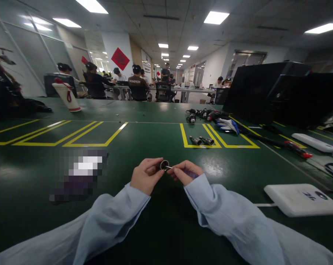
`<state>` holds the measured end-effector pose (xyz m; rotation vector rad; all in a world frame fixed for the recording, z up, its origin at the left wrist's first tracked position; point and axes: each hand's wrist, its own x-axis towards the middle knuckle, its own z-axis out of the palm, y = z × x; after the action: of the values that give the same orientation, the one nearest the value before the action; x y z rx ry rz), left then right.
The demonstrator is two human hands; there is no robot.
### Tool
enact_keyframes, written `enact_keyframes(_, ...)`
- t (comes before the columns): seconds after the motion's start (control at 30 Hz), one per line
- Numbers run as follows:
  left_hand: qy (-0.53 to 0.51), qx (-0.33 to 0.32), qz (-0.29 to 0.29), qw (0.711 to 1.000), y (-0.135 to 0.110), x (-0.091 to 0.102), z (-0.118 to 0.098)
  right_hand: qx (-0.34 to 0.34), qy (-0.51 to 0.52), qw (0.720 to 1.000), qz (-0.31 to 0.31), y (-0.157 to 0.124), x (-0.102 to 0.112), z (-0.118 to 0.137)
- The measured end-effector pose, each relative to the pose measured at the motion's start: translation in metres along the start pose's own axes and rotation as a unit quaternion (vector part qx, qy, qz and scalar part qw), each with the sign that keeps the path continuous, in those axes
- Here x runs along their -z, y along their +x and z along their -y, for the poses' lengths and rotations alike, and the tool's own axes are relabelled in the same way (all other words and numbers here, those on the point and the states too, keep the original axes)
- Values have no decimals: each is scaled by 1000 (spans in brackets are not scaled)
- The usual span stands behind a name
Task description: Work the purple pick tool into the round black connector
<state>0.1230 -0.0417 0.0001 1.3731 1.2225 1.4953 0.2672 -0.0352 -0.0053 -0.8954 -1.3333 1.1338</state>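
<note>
My left hand [146, 176] is closed around a small dark cylindrical metal part [164, 164] with a shiny rim, held just above the green table [166, 221]. My right hand [185, 172] is pinched on a thin tool with a purple handle [192, 174]; its metal tip reaches into the open end of the part. Both hands meet at the table's middle, close to me. Light blue sleeves cover both arms.
Two similar metal cylinders [202, 140] lie in a yellow-taped box; more parts [199, 114] and blue-white gloves [227, 126] lie behind. A red-handled tool [296, 149], white flat devices [303, 199], black monitors [266, 88] stand right. A blurred patch [80, 173] lies left. Several people sit far back.
</note>
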Motion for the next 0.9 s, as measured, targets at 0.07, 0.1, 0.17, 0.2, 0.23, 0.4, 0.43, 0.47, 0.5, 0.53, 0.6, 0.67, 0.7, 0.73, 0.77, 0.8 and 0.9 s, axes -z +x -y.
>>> enact_keyframes(0.07,11,15,52,998,-16,-1,-12,-93,139,986,26,-10,11,7)
enact_keyframes(0.1,13,20,64,998,-21,-1,-17,-139,193,970,44,-13,16,10)
enact_keyframes(0.17,10,30,71,997,-27,-2,-24,-213,256,940,71,-14,25,14)
enact_keyframes(0.2,9,36,69,997,-27,-3,-26,-236,275,929,81,-12,28,15)
enact_keyframes(0.23,8,44,64,997,-27,-3,-28,-251,287,920,88,-11,30,16)
enact_keyframes(0.4,-23,103,38,994,-21,-3,-29,-248,305,913,113,-5,35,19)
enact_keyframes(0.43,-28,113,38,992,-20,-3,-28,-236,299,918,112,-5,35,20)
enact_keyframes(0.47,-30,121,39,991,-20,-3,-28,-219,288,926,109,-6,35,20)
enact_keyframes(0.5,-30,125,39,991,-20,-3,-27,-197,273,936,104,-7,35,21)
enact_keyframes(0.53,-30,127,36,991,-20,-4,-26,-171,251,948,97,-9,34,22)
enact_keyframes(0.6,-36,127,24,991,-20,-5,-25,-119,190,972,76,-14,31,24)
enact_keyframes(0.67,-49,122,11,991,-19,-6,-25,-74,108,990,54,-19,27,27)
enact_keyframes(0.7,-56,119,8,991,-19,-6,-25,-55,60,996,43,-22,25,28)
enact_keyframes(0.73,-61,118,9,991,-19,-7,-26,-36,9,999,35,-25,23,28)
enact_keyframes(0.77,-65,116,10,991,-19,-7,-26,-14,-43,999,28,-28,21,29)
enact_keyframes(0.8,-67,116,10,991,-20,-8,-27,13,-92,995,23,-31,20,30)
enact_keyframes(0.9,-62,118,9,991,-20,-8,-27,113,-189,975,19,-36,18,32)
